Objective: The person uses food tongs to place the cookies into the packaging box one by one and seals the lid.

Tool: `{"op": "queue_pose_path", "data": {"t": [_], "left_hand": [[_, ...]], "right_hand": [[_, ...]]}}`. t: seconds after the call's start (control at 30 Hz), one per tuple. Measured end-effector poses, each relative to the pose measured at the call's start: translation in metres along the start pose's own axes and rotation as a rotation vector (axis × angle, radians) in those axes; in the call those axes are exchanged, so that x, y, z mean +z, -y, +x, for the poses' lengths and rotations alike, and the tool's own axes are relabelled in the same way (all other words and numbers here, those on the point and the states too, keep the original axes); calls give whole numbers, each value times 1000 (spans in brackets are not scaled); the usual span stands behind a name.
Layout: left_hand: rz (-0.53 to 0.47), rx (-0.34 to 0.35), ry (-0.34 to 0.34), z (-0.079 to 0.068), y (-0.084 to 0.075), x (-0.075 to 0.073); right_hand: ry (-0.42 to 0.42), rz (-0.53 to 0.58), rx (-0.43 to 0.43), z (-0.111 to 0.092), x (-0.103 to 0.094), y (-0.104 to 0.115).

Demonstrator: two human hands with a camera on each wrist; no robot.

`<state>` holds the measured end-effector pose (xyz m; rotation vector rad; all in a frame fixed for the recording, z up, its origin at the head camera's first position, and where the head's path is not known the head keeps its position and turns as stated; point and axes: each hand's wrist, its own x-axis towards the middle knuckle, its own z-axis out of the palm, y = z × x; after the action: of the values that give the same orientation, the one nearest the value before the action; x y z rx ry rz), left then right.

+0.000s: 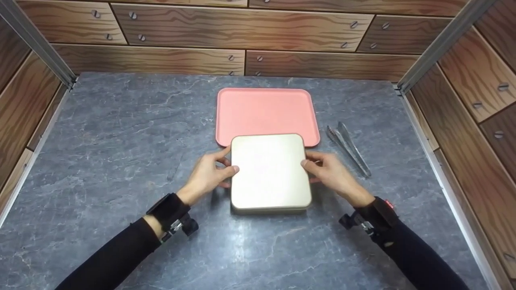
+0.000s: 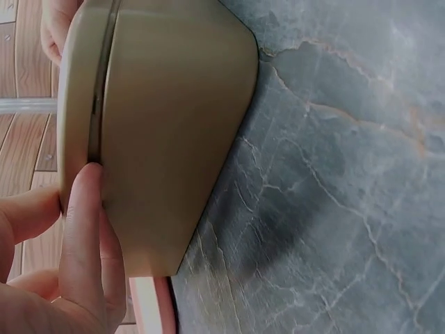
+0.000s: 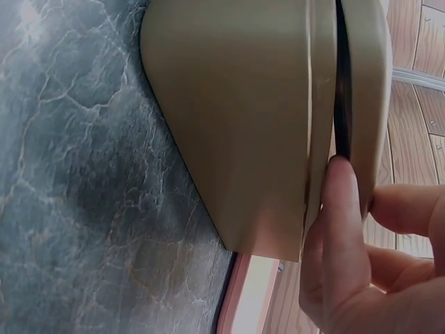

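A pale gold tin box (image 2: 167, 125) with rounded corners stands on the table, its lid (image 1: 270, 173) on top. My left hand (image 1: 207, 171) pinches the lid's left side, thumb on the upper edge and a fingertip under the rim. On the opposite side my right hand (image 1: 332, 171) grips the lid the same way. A dark gap shows between lid and box in the right wrist view, wider there than the narrow seam in the left wrist view. The lid hides whatever is inside the box.
Behind the tin lies a pink tray (image 1: 264, 108), its front edge partly covered by the lid in the head view. Metal tongs (image 1: 350, 149) lie to the right, beyond my right hand. Wood-patterned walls (image 1: 242, 28) border the grey marbled table (image 1: 121, 129).
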<state>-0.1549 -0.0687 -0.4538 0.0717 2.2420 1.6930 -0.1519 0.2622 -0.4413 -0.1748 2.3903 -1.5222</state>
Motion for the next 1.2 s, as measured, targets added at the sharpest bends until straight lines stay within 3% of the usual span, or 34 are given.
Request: {"op": "queue_pose_path", "data": {"t": [0.87, 1.2], "left_hand": [[12, -5, -4, 0, -1, 2], [24, -13, -4, 1, 0, 2]], "right_hand": [[-79, -110, -59, -3, 4, -1], [-62, -110, -43, 0, 5, -7]]}}
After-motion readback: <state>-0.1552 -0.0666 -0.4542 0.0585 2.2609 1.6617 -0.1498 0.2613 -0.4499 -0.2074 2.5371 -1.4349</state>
